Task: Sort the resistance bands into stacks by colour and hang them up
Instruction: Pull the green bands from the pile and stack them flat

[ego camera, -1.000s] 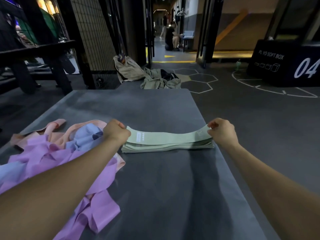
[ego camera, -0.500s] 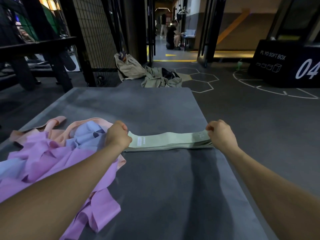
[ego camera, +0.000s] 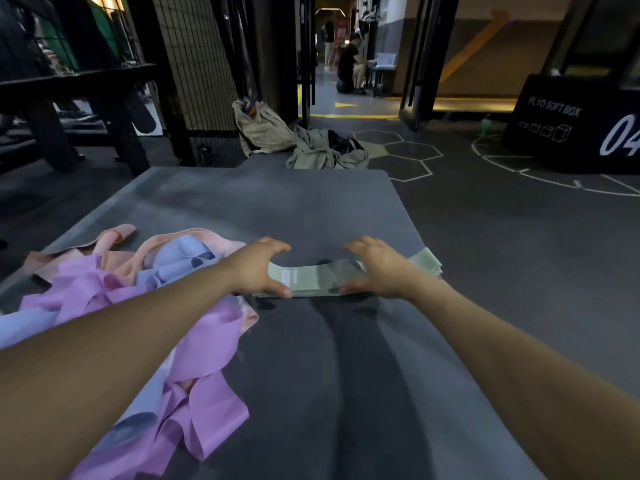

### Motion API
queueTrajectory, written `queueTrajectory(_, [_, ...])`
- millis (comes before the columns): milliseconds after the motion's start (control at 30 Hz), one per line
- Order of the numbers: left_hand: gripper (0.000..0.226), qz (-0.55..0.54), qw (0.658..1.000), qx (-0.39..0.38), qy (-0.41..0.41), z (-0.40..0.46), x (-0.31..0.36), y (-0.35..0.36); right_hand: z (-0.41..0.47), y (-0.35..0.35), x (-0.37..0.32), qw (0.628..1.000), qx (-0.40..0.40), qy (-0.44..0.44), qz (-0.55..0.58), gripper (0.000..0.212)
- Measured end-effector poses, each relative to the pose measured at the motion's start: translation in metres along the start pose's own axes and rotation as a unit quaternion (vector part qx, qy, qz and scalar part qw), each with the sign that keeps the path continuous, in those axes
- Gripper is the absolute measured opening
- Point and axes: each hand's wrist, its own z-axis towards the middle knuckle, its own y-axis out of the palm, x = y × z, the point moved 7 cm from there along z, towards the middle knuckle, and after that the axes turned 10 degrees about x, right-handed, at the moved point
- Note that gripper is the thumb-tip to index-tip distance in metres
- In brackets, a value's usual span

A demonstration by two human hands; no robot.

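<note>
The green stack (ego camera: 318,278) lies on the table (ego camera: 277,202), long axis crosswise, just right of the loose bands (ego camera: 145,289), both hands—left (ego camera: 258,268), right (ego camera: 379,268)—cupped over it, grip half-closed, equally near.

I see a pale green band stack (ego camera: 313,278) with a white label patch, lilac bands (ego camera: 207,341), peach bands (ego camera: 114,237), periwinkle bands (ego camera: 176,252), all on a dark grey bench (ego camera: 277,202).
</note>
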Motion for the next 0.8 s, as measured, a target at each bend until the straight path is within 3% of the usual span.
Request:
queueTrajectory(167, [0.092, 0.051, 0.996, -0.066, -0.001, 0.009, -0.01, 0.016, 0.012, 0.029, 0.003, 0.997, -0.07, 0.043, 0.002, 0.092])
queueTrajectory(367, [0.076, 0.071, 0.995, -0.067, 0.006, 0.016, -0.015, 0.021, 0.013, 0.027, 0.003, 0.998, -0.042, 0.038, 0.017, 0.078])
queueTrajectory(533, [0.078, 0.099, 0.992, -0.074, 0.008, 0.016, -0.01, 0.02, 0.011, 0.027, 0.005, 0.999, -0.035, 0.038, 0.016, 0.083])
queueTrajectory(667, [0.106, 0.169, 0.985, -0.023, 0.042, 0.014, 0.02, 0.005, 0.004, 0.015, 0.019, 0.998, -0.034, 0.031, -0.046, 0.098])
queueTrajectory(800, [0.101, 0.133, 0.987, 0.012, 0.086, 0.024, 0.074, 0.015, -0.005, -0.002, 0.051, 0.991, -0.074, 0.05, -0.103, 0.094])
